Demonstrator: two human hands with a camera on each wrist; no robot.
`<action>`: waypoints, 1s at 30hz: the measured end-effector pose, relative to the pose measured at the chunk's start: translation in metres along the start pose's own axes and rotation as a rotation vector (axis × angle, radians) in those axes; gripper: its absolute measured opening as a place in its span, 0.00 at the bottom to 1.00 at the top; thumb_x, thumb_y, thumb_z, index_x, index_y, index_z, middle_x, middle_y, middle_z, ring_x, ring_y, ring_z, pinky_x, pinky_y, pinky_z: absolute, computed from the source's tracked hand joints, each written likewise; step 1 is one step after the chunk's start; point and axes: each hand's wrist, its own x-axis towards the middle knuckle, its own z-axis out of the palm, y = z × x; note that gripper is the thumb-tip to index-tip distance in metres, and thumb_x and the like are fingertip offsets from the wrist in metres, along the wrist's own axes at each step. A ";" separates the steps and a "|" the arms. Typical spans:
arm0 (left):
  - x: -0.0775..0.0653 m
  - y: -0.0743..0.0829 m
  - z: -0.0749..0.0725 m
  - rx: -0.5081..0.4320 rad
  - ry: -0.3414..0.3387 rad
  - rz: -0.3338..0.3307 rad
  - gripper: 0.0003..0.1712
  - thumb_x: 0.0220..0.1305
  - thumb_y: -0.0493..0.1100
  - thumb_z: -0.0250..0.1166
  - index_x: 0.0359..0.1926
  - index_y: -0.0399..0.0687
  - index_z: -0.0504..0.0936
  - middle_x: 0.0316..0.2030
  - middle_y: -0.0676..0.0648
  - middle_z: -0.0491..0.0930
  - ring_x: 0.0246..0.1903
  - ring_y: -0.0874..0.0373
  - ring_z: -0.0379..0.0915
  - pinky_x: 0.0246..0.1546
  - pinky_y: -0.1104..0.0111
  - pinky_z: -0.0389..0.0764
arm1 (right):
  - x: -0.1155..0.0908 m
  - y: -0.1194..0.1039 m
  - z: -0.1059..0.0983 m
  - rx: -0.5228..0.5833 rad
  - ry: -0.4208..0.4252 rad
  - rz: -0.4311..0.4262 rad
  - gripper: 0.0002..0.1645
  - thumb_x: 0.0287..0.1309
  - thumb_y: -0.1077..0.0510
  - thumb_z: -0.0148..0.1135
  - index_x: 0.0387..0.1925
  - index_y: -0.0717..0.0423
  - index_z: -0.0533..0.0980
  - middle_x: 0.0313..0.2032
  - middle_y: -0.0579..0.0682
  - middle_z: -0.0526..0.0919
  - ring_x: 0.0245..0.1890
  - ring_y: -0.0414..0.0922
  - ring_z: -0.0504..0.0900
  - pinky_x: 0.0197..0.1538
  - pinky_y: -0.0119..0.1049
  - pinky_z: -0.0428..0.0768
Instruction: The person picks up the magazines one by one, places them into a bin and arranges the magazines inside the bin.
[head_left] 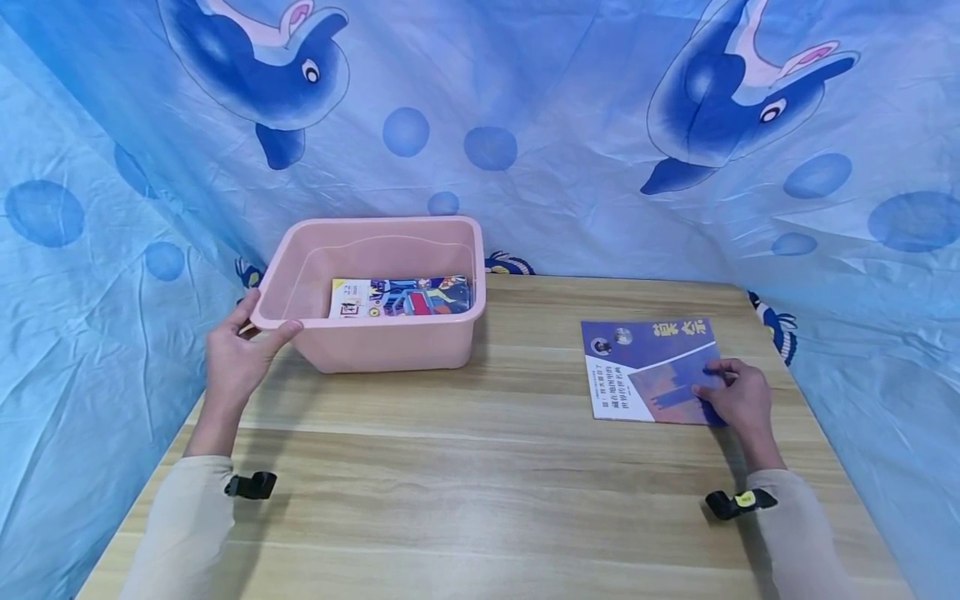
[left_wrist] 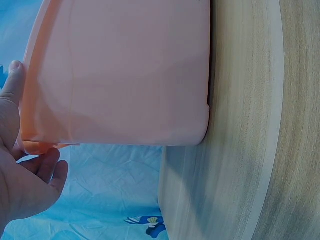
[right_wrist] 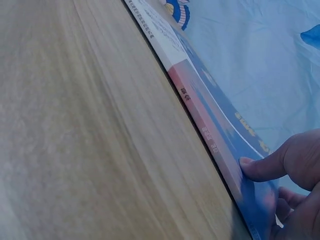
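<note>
A pink plastic basin stands at the back left of the table, with a colourful magazine lying inside it. At its front left corner my left hand grips the rim, thumb on the front edge and fingers at the side. The left wrist view shows the basin's wall close up beside the left hand. On the right of the table lies a purple and white magazine. My right hand pinches its right edge, the thumb on the cover, as the right wrist view also shows.
The wooden table fills the area between and in front of both hands. Behind it and at both sides hangs a blue curtain printed with dolphins, close to the basin's back and left.
</note>
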 end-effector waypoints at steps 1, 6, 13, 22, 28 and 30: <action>0.000 0.001 0.000 -0.003 0.000 0.007 0.48 0.61 0.48 0.76 0.77 0.52 0.62 0.76 0.47 0.61 0.66 0.45 0.68 0.42 0.88 0.73 | 0.000 0.000 -0.001 0.000 -0.005 0.006 0.30 0.61 0.61 0.71 0.62 0.69 0.74 0.61 0.74 0.74 0.52 0.64 0.73 0.52 0.59 0.75; -0.001 0.002 0.001 -0.011 0.000 0.025 0.48 0.61 0.49 0.76 0.77 0.52 0.62 0.76 0.48 0.62 0.65 0.46 0.68 0.42 0.87 0.74 | 0.001 -0.001 -0.011 -0.020 -0.056 0.050 0.40 0.60 0.57 0.72 0.68 0.70 0.68 0.66 0.76 0.68 0.62 0.70 0.70 0.62 0.66 0.71; 0.001 -0.001 -0.001 -0.004 -0.004 0.013 0.48 0.61 0.48 0.76 0.77 0.52 0.62 0.76 0.46 0.61 0.66 0.45 0.68 0.42 0.88 0.73 | 0.004 -0.008 -0.026 -0.071 -0.137 0.066 0.36 0.59 0.52 0.73 0.62 0.70 0.73 0.60 0.74 0.71 0.53 0.65 0.73 0.55 0.61 0.74; 0.000 0.000 -0.002 -0.003 -0.013 0.007 0.48 0.62 0.49 0.75 0.77 0.54 0.61 0.77 0.47 0.59 0.66 0.44 0.67 0.42 0.88 0.73 | 0.010 -0.012 -0.035 -0.132 -0.238 0.046 0.38 0.58 0.51 0.73 0.64 0.69 0.72 0.65 0.79 0.66 0.61 0.72 0.69 0.61 0.66 0.69; 0.000 0.001 0.000 -0.007 0.001 0.017 0.47 0.61 0.47 0.76 0.77 0.52 0.63 0.77 0.48 0.60 0.67 0.47 0.67 0.44 0.87 0.73 | 0.013 -0.007 -0.038 -0.116 -0.269 0.006 0.39 0.58 0.52 0.74 0.65 0.68 0.72 0.62 0.79 0.68 0.56 0.70 0.71 0.58 0.65 0.72; 0.000 0.001 -0.001 -0.005 0.002 0.016 0.47 0.61 0.47 0.76 0.77 0.52 0.63 0.77 0.48 0.60 0.67 0.48 0.67 0.44 0.87 0.73 | 0.014 -0.004 -0.040 -0.071 -0.294 -0.006 0.40 0.59 0.51 0.74 0.66 0.68 0.71 0.63 0.79 0.67 0.56 0.69 0.70 0.57 0.63 0.73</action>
